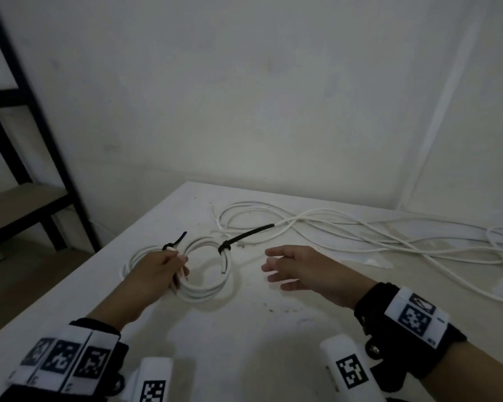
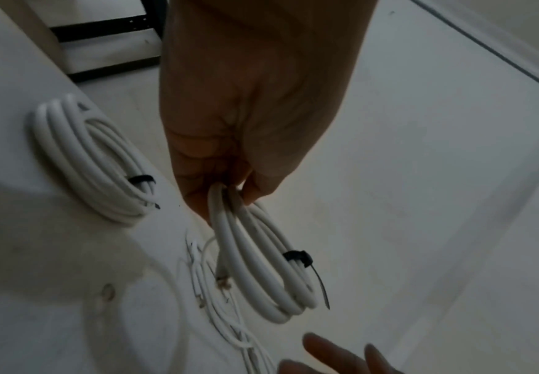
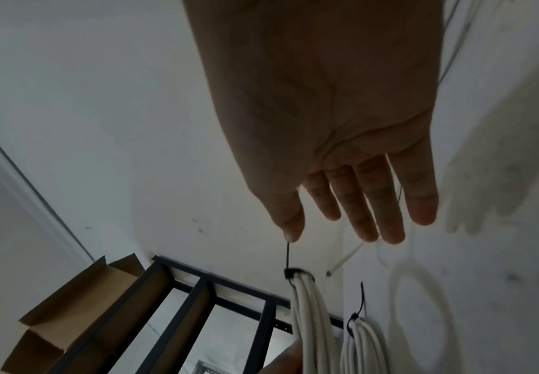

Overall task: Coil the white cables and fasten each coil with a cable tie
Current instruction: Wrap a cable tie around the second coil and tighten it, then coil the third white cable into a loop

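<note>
Our left hand [image 1: 154, 274] had its fingers [image 2: 216, 182] curled round one side of a bundled coil of thick white cable [image 1: 206, 288], already cinched by a black plastic cable tie [image 1: 244, 236] on its far side. We judged that we were gripping the strands so the loops would stay together while the coil was set down on the white worktop [image 1: 244, 329]. In the left wrist view the coil hung from the fingers, the tie's tail pointing away.

Just to its left lay a second tied coil of white cable [image 1: 137, 256] with its own short black tie [image 1: 174, 242], partly hidden under our hand in the head view.

Our right hand [image 1: 296, 268] hovered beside the held coil, fingers [image 3: 373, 202] straight and slightly spread, holding nothing (the thumb tip appeared close to the tie's tail in the right wrist view, though we could not tell whether it touched).

Beyond lay a loose tangle of thin white cable [image 1: 360, 236], well apart from both hands and uncoiled, which we judged to be next.
</note>
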`<state>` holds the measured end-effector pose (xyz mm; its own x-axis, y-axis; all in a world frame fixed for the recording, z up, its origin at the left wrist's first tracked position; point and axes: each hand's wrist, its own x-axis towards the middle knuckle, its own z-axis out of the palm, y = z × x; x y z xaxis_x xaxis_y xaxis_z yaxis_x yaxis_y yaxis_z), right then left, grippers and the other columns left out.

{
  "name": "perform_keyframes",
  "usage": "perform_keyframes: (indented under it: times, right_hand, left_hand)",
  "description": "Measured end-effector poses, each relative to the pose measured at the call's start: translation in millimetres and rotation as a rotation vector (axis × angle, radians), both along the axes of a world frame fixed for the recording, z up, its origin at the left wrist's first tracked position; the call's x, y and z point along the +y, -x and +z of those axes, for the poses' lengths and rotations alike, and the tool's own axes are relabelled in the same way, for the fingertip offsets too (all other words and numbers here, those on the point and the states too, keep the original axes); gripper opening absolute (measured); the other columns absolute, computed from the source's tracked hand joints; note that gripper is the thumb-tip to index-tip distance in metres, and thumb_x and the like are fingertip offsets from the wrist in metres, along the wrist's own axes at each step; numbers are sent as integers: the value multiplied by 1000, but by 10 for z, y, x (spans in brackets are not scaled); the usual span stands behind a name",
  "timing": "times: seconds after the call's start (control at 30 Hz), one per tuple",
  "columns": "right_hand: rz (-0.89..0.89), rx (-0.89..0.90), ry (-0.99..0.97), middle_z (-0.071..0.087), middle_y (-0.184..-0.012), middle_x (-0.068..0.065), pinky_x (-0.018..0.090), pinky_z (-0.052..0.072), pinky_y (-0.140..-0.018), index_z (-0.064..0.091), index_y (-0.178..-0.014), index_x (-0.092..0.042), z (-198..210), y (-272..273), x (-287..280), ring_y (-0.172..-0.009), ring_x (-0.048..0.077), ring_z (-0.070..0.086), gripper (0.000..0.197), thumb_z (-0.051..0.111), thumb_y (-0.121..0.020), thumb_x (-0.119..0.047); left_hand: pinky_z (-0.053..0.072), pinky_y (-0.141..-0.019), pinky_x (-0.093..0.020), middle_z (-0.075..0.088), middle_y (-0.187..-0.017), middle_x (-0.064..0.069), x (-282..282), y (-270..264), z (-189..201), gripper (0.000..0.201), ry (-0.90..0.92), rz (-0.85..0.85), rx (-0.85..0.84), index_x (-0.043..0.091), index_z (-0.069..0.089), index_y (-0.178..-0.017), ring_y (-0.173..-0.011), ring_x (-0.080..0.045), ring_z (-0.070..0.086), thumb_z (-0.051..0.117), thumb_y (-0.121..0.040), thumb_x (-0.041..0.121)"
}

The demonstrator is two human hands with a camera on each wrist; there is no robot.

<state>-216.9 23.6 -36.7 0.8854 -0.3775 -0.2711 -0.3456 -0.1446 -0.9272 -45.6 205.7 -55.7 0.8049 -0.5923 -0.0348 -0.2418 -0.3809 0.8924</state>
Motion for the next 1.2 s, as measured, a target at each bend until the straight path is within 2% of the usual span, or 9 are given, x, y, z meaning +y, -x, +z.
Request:
perform_keyframes:
  times: [0.17,0.3,0.43,0.57,0.7,0.8,0.97,1.1,1.2]
  right_hand:
    - [86,-53,-2,65,-110,2,23,52,-82,45,-130,-13,-45,-277,244,-94,12,64,45,57,-90,-30]
    - [14,-159,-16,66,-87,6,25,54,-73,50,-116,-7,-77,-422,305,-76,13,61,25,52,-93,-16]
    - [104,-135,121,63,-80,1,23,53,-72,56,-111,-11,-122,-472,282,-74,10,59,18,46,-96,-14]
    - [96,-134,177,63,-88,2,16,51,-67,58,-116,-8,-148,-542,296,-74,9,59,25,47,-96,-17]
    - [-54,-115,260,64,-105,2,30,49,-88,56,-123,-13,-163,-607,158,-100,18,62,36,54,-92,-30]
    - [-129,-75,323,59,-114,-2,26,43,-93,57,-123,-13,-190,-557,-20,-106,12,55,38,55,-90,-33]
    - [-190,26,375,50,-135,2,24,33,-96,53,-127,-15,-266,-442,-307,-125,16,45,43,56,-90,-36]
    - [-205,78,399,47,-137,3,24,32,-94,51,-128,-15,-316,-366,-459,-126,17,43,44,57,-89,-36]
    - [-205,107,409,47,-137,4,25,33,-92,51,-127,-16,-332,-326,-550,-125,18,44,45,57,-89,-37]
  left_hand:
    - [48,-69,-31,61,-71,-13,-54,93,-43,31,132,23,146,0,61,-70,-70,-25,53,46,-95,8]
    - [55,-67,-28,65,-85,-22,-55,147,-71,21,102,-33,198,-2,60,-83,-75,-27,60,46,-95,9]
    - [56,-62,-27,67,-85,-9,-14,86,-73,13,92,-66,219,14,61,-93,-74,-20,61,48,-95,13]
    - [56,-58,-24,62,-73,-6,31,18,-77,23,45,-98,103,5,61,-80,-66,-19,59,45,-96,12]
    - [56,-56,-25,61,-72,-10,162,-184,-28,26,37,8,22,-1,62,-80,-65,-22,58,45,-96,10]
    - [56,-58,-32,62,-75,-12,291,-382,-46,27,-29,80,-4,8,61,-74,-67,-26,59,46,-96,11]
    - [50,-40,-18,61,-74,-13,282,-494,-109,28,-222,114,-30,4,58,-71,-62,-24,58,46,-96,10]
    - [53,-54,-31,58,-64,-11,175,-547,-141,29,-384,136,-133,4,56,-66,-59,-27,59,48,-93,11]
    - [36,-59,-28,49,-61,-5,117,-544,-174,30,-623,138,-347,5,53,-64,-66,-25,51,51,-91,20]
